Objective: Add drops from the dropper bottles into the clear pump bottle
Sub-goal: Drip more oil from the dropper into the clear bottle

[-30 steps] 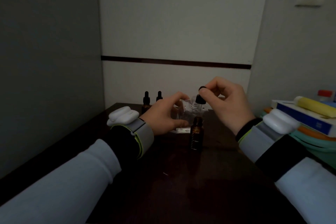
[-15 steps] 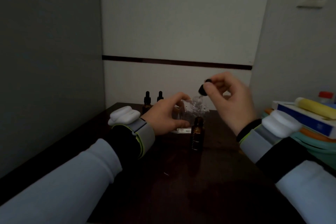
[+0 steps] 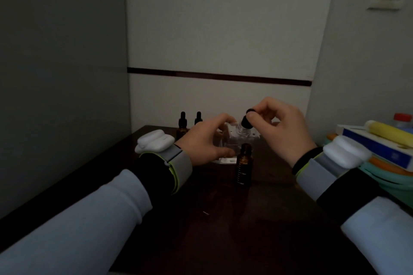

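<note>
My left hand [image 3: 205,138] grips clear pump bottle [image 3: 234,135], steadying it. My right hand [image 3: 283,127] pinches black dropper [image 3: 247,118] over its mouth to aim drops. Open amber bottle [image 3: 244,163] just in front.

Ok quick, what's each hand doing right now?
Left hand: grips the clear pump bottle, steadying it.
Right hand: pinches the black dropper over that bottle's neck.

right hand [image 3: 282,128] pinching dropper [image 3: 246,119], over clear pump bottle [image 3: 239,135]
</note>
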### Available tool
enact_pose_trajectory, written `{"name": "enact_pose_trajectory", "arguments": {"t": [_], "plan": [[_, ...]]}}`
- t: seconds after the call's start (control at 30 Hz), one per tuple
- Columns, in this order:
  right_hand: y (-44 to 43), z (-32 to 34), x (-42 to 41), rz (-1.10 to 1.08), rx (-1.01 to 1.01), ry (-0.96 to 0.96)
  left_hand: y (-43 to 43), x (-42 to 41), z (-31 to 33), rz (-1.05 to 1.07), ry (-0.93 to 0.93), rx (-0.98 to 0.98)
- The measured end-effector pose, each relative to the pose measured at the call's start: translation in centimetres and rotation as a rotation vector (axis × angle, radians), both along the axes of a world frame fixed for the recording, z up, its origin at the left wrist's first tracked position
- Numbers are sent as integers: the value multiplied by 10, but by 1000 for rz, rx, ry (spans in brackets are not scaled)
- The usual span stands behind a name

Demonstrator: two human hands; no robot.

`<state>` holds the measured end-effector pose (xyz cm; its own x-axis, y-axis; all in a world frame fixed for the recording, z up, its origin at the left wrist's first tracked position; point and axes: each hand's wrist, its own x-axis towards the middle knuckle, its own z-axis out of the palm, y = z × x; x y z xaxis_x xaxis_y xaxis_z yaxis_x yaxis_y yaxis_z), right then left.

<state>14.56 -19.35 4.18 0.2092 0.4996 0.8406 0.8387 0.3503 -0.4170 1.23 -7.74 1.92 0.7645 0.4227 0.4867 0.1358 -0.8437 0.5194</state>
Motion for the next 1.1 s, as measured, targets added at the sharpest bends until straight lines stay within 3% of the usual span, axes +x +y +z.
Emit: {"name": "enact_pose_trajectory", "arguments": {"t": [0.6, 0.87, 1.1], "plan": [[0, 0, -1, 13, -12, 2, 0, 0, 0, 3, -1, -15], [-8, 12, 0, 40, 317, 212, 0, -1, 0, 3, 10, -7], [-4, 7, -2, 47, 200, 176, 1, 0, -1, -6, -8, 3]]}}
